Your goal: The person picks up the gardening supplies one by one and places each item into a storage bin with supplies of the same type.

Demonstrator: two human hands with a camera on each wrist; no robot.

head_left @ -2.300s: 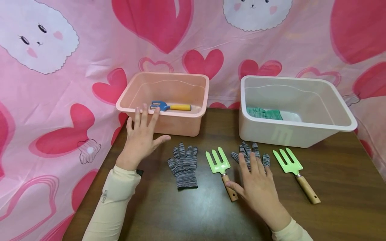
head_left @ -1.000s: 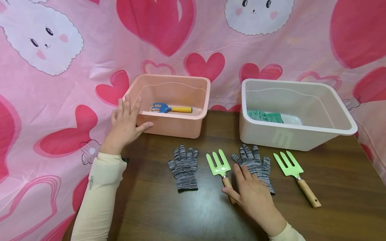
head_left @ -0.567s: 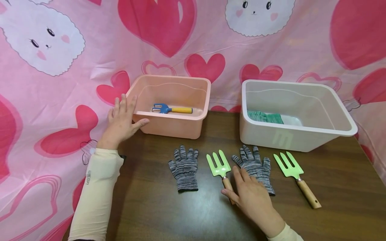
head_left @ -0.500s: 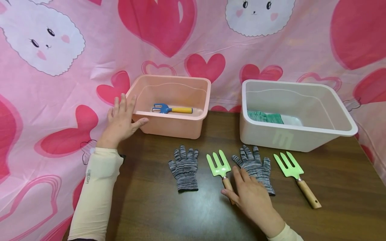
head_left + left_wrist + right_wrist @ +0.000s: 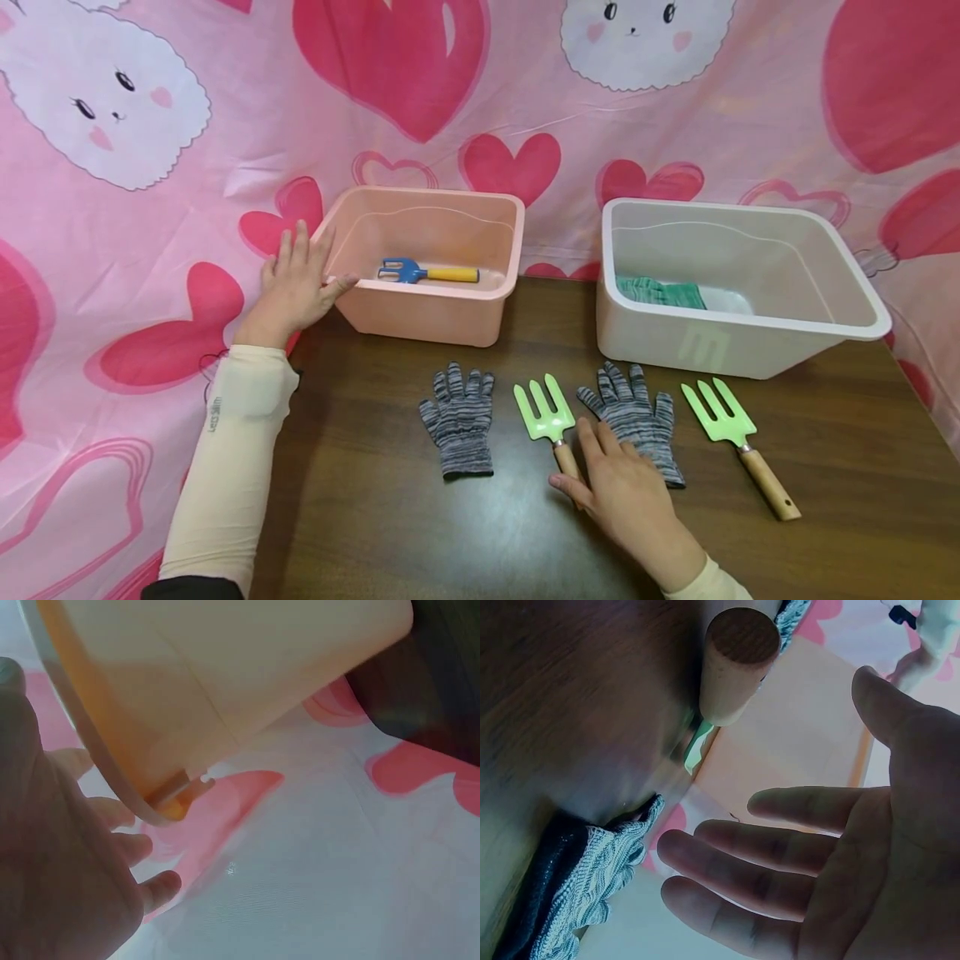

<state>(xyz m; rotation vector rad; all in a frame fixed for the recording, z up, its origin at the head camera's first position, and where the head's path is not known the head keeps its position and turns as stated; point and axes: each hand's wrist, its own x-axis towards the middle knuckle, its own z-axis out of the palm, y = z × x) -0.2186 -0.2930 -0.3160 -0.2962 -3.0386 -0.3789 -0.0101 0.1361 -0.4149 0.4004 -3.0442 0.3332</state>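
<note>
Dark wooden table [image 5: 420, 533] against pink heart cloth [image 5: 135, 208], left hand [image 5: 294, 287] flat and spread on pink bin [image 5: 427, 312] corner — right hand [image 5: 626, 500] loosely spread over green fork [image 5: 551, 421] handle, beside grey glove [image 5: 637, 417].

Pink tub [image 5: 420, 312], grey-striped gloves [image 5: 459, 417]

Open tabletop [image 5: 420, 533] before the glove-and-fork row; pink bin [image 5: 420, 308] and white bin [image 5: 720, 342] behind.
</note>
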